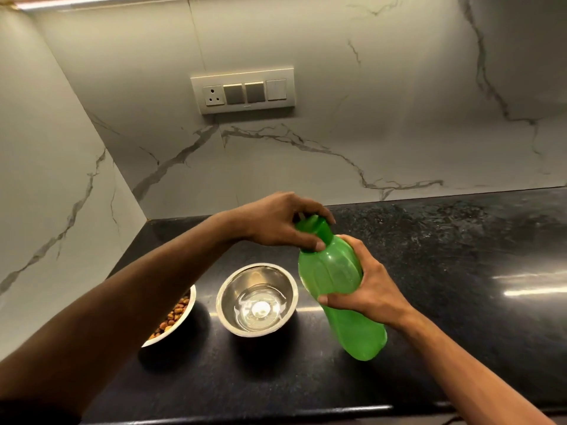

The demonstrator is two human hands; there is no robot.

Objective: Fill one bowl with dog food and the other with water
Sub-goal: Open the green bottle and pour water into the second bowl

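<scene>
Left hand (280,223): fingers and thumb curled round the cap (316,230) of the bottle (340,297), thumb tip pressed at the cap's lower edge. Right hand (368,286): wrapped round the bottle's mid-body, fingers on its far side, thumb across the near side. Both hands grip; neither is open.

Bottle: green translucent plastic, smooth, faintly ribbed body, rounded shoulder, opaque green cap. Held tilted, cap end up and toward the left hand, base low and nearer the camera. Whether the base touches the counter (460,256) cannot be told.

Water bowl (257,299): below the left hand, just left of the bottle. Round, polished steel, holds clear water with a bright reflection at centre.

Food bowl (171,317): under the left forearm, partly hidden by it. Steel rim, brown kibble (173,315) pieces inside.

Counter: dark speckled stone, glossy. Wall (337,133) beyond the hands: white veined marble slabs with a switch plate (242,91).
</scene>
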